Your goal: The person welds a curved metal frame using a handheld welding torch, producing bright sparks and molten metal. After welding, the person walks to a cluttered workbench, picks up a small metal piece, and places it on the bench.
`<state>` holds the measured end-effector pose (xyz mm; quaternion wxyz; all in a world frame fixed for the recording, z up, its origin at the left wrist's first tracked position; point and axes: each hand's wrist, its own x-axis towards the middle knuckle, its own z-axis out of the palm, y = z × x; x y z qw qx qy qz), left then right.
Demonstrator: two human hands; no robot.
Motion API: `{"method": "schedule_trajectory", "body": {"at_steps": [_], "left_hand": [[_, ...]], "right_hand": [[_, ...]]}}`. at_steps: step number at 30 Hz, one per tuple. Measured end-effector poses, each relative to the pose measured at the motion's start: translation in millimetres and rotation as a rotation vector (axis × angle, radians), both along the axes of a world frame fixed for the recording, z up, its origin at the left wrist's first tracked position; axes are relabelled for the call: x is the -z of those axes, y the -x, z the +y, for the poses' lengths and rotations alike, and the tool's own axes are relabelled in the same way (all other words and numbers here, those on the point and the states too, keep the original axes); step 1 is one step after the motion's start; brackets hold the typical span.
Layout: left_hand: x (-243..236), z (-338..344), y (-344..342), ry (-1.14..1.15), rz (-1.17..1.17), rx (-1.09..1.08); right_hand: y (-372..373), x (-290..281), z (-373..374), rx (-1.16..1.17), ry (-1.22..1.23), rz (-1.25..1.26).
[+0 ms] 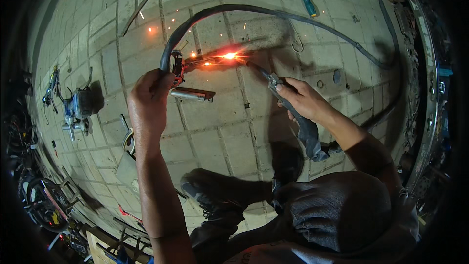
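your clothing: grey cloth rounds out at the lower right, with a dark shoe on the paved floor beside it.
your right hand: wrapped around the dark handle of a torch-like tool, its tip pointing up and left.
your left hand: curled around the black cable, next to a reddish clamp-like piece; you cannot tell whether your fingers touch that piece too.
metal tube: a short metal tube lies just right of your left hand.
glowing work: the thin metal piece lies between your hands, burning bright at its right end by the tool's tip, sparks scattered around.
left side: a blue-grey motor-like block sits well apart.
far floor: a dark bar lies left, a teal-handled screwdriver right, beyond the cable.
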<state>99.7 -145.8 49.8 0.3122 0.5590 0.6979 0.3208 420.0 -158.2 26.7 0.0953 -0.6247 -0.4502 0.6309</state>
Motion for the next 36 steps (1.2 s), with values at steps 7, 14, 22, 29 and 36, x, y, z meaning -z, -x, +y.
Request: {"method": "schedule_trajectory", "body": {"at_steps": [7,14,22,29,36], "left_hand": [[-9.3,0.6,-7.1,0.065,0.071,-0.02],[-3.1,0.0,-4.2,0.012,0.02,-0.022],[-4.8,1.6,-5.0,0.019,0.029,-0.021],[0.9,4.3,-3.4,-0.005,-0.072,-0.03],[13.1,2.4,5.3,-0.076,-0.188,0.014]], "right_hand": [[10.2,-2.6,11.3,-0.102,-0.038,-0.082],[12.7,2.8,11.4,-0.126,-0.047,-0.115],[14.6,3.1,9.4,-0.131,-0.094,-0.146],[16.0,0.7,12.0,-0.101,-0.045,-0.108],[16.9,2.2,11.2,-0.027,-0.079,0.06]]}}
